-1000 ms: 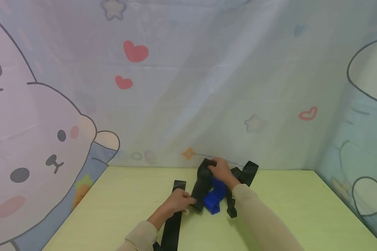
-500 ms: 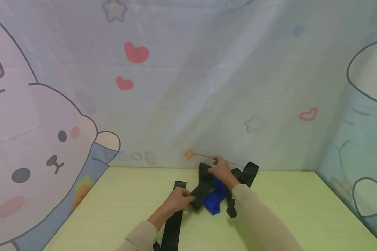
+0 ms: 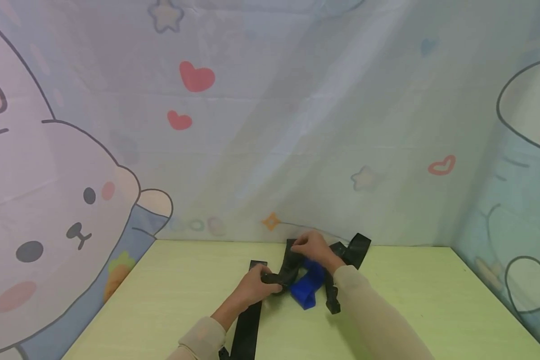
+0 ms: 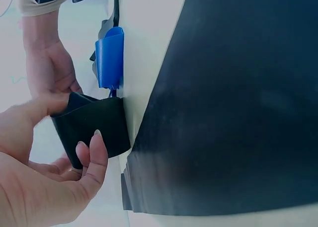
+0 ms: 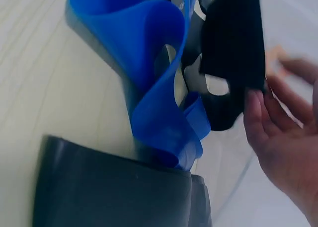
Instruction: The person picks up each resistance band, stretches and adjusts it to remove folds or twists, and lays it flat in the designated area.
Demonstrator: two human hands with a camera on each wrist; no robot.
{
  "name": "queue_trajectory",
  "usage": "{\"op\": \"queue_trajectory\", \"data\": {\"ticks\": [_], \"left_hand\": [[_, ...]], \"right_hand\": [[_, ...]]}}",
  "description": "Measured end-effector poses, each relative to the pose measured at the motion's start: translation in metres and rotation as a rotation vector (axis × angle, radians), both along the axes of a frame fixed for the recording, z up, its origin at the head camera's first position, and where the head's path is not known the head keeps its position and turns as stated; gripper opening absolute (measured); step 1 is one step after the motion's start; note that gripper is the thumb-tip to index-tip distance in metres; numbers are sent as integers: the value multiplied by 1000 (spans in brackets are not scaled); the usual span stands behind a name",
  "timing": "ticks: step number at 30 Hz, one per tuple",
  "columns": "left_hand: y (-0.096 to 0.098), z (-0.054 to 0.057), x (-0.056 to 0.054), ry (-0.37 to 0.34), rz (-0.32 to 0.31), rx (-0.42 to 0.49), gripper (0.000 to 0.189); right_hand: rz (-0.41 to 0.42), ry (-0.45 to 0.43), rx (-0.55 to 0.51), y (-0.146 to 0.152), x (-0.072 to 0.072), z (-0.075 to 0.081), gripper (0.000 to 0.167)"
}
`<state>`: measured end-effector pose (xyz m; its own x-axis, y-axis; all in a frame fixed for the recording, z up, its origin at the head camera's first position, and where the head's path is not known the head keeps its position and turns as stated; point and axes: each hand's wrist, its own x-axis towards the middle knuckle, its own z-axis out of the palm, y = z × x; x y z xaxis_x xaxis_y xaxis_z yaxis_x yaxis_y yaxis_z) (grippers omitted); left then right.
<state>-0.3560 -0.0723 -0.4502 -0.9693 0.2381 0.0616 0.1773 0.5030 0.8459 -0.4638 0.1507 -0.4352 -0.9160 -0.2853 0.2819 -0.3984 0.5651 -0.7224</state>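
My left hand (image 3: pixel 254 287) holds a limp black strap (image 3: pixel 290 262) by its near end, thumb on one side and fingers on the other. In the left wrist view that strap (image 4: pixel 94 125) bends into a loop between thumb and fingers. My right hand (image 3: pixel 314 248) pinches the strap's far part near the back edge of the table; the right wrist view shows its fingertips (image 5: pixel 256 110) at the strap's edge. Beside the strap lies a curled blue band (image 3: pixel 308 286), partly under my right hand. A black buckle (image 3: pixel 333 302) on a strap lies right of the blue band.
A wide black strip (image 3: pixel 247 327) lies flat under my left wrist, running to the near edge of view. Another black strap piece (image 3: pixel 358 249) rests at the back right. The pale yellow table (image 3: pixel 409 300) ends at a printed curtain (image 3: pixel 252 165).
The strap's near end, earlier hanging flat from my left hand, now curls up toward the thumb. My right hand has come slightly down and left, and its raised finger has closed in.
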Motion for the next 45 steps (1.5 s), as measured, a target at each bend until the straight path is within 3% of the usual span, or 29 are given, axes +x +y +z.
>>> {"op": "queue_trajectory", "data": {"ticks": [7,14,17,24,29,34,37,42,45], "left_hand": [[-2,-1,-2,-5,0,50,33],[-2,-2,-4,17,21,46,34],[-2,-2,-4,46,39,56,35],[-2,-5,-6,112,37,50,35],[-5,-4,-5,95,17,62,33],[-6,-4,-2,108,47,37,27],[-5,-5,-1,129,66,55,35],[-6,-6,-1,105,134,144,53],[-8,-7,-2,83,199,186,49]], "right_hand": [[234,-188,100,3,3,1,46],[315,-285,118,8,3,1,54],[321,-281,124,9,2,1,51],[351,-172,102,12,0,-4,18],[369,-165,65,15,-1,-6,23],[378,-182,47,12,0,-3,38],[362,-208,-7,10,-1,-3,42],[263,-234,-119,9,-5,-6,38],[256,-286,-251,10,-8,-6,32]]}}
